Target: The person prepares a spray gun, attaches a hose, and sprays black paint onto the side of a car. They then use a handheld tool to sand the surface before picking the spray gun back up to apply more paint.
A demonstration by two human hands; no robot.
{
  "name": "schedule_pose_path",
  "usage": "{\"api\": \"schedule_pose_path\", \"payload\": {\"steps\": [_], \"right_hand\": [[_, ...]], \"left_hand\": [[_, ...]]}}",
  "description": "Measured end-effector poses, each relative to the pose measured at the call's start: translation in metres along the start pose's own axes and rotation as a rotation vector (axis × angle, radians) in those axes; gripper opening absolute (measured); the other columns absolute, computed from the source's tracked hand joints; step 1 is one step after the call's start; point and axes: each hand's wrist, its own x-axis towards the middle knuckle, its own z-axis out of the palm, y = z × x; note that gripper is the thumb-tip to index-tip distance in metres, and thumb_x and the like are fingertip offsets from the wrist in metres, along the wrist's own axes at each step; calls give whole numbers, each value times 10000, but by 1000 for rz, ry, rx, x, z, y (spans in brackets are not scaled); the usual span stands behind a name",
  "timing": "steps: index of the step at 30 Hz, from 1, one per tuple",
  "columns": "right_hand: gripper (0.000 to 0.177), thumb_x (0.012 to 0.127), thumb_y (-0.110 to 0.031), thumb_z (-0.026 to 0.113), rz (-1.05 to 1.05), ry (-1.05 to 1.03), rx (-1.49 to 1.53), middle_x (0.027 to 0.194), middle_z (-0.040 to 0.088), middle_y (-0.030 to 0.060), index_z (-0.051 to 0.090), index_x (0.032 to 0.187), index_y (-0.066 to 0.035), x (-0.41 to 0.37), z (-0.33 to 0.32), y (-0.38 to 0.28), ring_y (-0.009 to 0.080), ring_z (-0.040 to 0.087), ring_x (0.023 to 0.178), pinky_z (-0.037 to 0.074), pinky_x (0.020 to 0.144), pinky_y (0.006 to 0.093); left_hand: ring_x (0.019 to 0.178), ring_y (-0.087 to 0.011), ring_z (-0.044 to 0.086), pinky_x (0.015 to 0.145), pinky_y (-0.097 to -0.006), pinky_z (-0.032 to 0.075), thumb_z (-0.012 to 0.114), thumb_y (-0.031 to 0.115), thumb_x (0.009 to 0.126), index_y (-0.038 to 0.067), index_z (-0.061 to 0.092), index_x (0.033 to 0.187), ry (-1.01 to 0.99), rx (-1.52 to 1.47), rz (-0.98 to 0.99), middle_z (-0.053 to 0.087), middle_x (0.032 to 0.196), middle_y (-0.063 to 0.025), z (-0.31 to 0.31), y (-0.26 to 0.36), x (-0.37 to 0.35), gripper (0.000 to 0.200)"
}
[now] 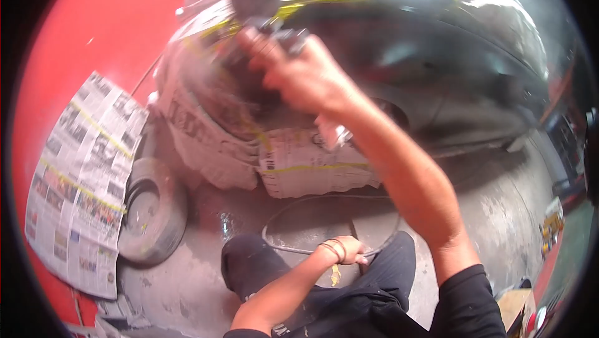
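Observation:
My right hand (pixel 299 79) is raised in front of the car, with its fingers wrapped round a spray gun (pixel 284 35). A dark cup stands on top of the gun, and motion blurs its details. Low down near my knees, my left hand (pixel 350 251) is closed round a thin air hose (pixel 293 250), which loops over the floor. Beyond the spray gun is the dark, shiny car panel (pixel 399 32). Masking newspaper and yellow tape edge it, and a masking sheet (pixel 318 173) hangs along the lower front.
A loose tyre on a wheel (pixel 153 213) lies on the concrete floor at left. Taped newspaper sheets (pixel 81 188) lean beside it against the red wall (pixel 112 14). A cardboard box (pixel 515 307) and small items stand along the right edge.

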Motion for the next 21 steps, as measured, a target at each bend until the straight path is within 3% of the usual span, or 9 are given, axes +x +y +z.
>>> {"api": "schedule_pose_path", "payload": {"steps": [1, 4, 7, 9, 12, 14, 18, 19, 21], "right_hand": [[415, 1103, -446, 629, 171, -115, 49, 800, 694, 11, 789, 1122, -63, -14, -7, -5, 96, 572, 795, 520, 766, 364], [441, 1087, -496, 655, 84, -68, 11, 857, 669, -8, 811, 1114, -85, -48, -39, 23, 88, 543, 804, 487, 713, 321], [634, 1017, -667, 673, 212, 214, 24, 842, 677, -25, 808, 1013, -47, -79, -103, 33, 76, 568, 782, 478, 672, 280], [735, 952, -788, 657, 383, 367, -123, 704, 587, -29, 749, 866, -64, -88, -173, 56, 59, 478, 570, 403, 519, 269], [773, 892, -856, 657, 500, 683, -175, 689, 516, -39, 683, 953, -86, -104, -257, 54, 46, 377, 481, 261, 423, 257], [746, 906, -841, 658, 433, 819, -246, 686, 499, -44, 660, 944, -97, -122, -318, 67, 49, 360, 472, 249, 413, 256], [515, 991, -708, 676, 454, 1062, -323, 654, 468, -106, 656, 928, -197, -165, -398, 77, 18, 342, 470, 239, 405, 232], [443, 1020, -637, 687, 382, 1081, -314, 699, 494, -111, 656, 1037, -196, -175, -395, 74, 12, 336, 464, 219, 416, 214], [431, 1028, -626, 682, 505, 1127, -337, 655, 472, -102, 621, 956, -206, -180, -390, 68, 6, 326, 452, 218, 396, 220]], "left_hand": [[1034, -440, 733, 925, -532, 560, 643, 561, 1020, 81, 801, 1119, 1, 7, 15, 785, 1049, -208, 6, -8, 3, 515], [1060, -436, 730, 931, -527, 560, 646, 564, 1016, 104, 803, 1146, -92, 49, -56, 784, 1088, -207, 5, -8, 2, 504], [1079, -432, 729, 939, -521, 562, 658, 564, 1011, 123, 808, 1154, -132, 86, -74, 785, 1092, -195, 13, -10, 4, 487], [1069, -432, 730, 941, -520, 563, 653, 560, 1015, 120, 809, 1144, -163, 99, -44, 785, 1086, -199, 22, -13, 9, 484], [1088, -431, 727, 963, -517, 562, 640, 554, 1024, 121, 799, 1184, -232, 95, -44, 781, 1122, -206, 22, -10, 11, 488], [1141, -425, 720, 1000, -508, 558, 634, 531, 1031, 135, 783, 1280, -291, 106, -36, 775, 1198, -205, 11, 1, 7, 491], [1112, -428, 728, 975, -515, 569, 644, 542, 1026, 110, 786, 1254, -259, 64, -21, 777, 1173, -211, 3, -1, 8, 509], [1090, -425, 732, 958, -518, 569, 652, 548, 1020, 111, 792, 1218, -249, 66, -10, 782, 1131, -203, 7, -6, 12, 500], [1045, -418, 739, 924, -522, 570, 670, 560, 1007, 112, 806, 1145, -225, 83, 12, 791, 1046, -186, 17, -18, 25, 487]]}}
